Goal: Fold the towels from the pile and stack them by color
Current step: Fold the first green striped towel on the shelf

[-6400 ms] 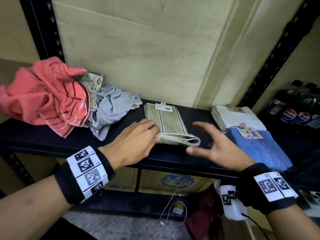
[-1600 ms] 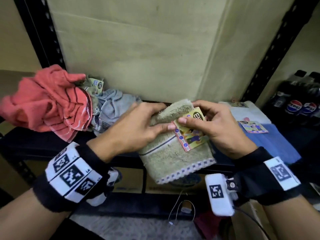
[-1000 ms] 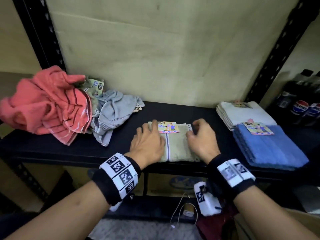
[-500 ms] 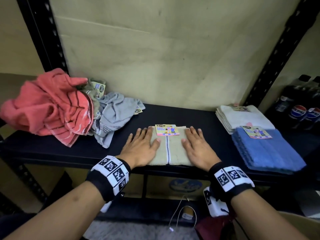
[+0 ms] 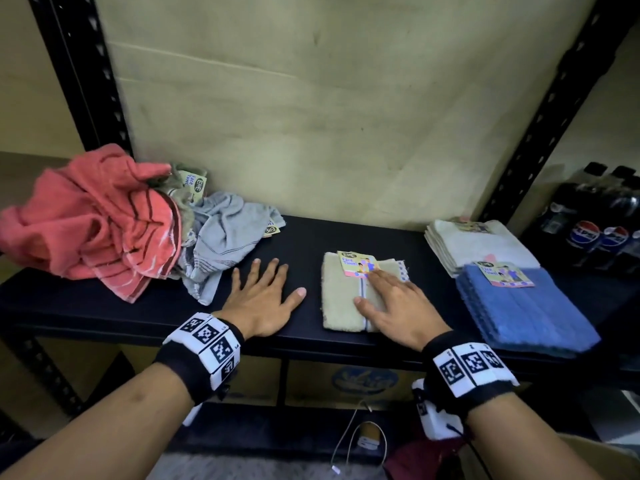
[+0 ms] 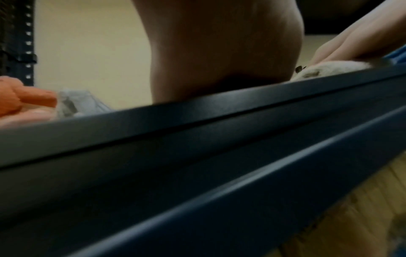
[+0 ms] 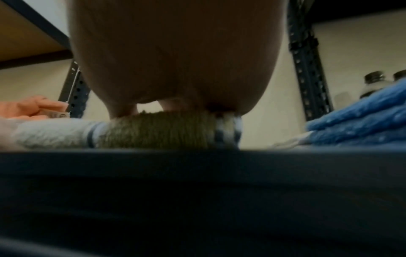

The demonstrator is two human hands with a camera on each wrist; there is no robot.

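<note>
A folded beige-green towel with a paper label lies flat near the front of the dark shelf. My right hand presses flat on its right half, fingers straight; the right wrist view shows the same towel under the palm. My left hand lies flat on the bare shelf to the towel's left, holding nothing. An unfolded pile sits at the left: a coral striped towel, a grey one, a green one behind. Folded white towels and a folded blue towel sit at the right.
Black perforated uprights frame the shelf against a pale back wall. Cola bottles stand at the far right. Cardboard boxes and a cable lie on the level below the shelf edge.
The towel was lifted, folded and laid flat, both hands pressing it. Now my left hand has slid left off it onto the bare shelf. The towel sits further right under my right hand.
</note>
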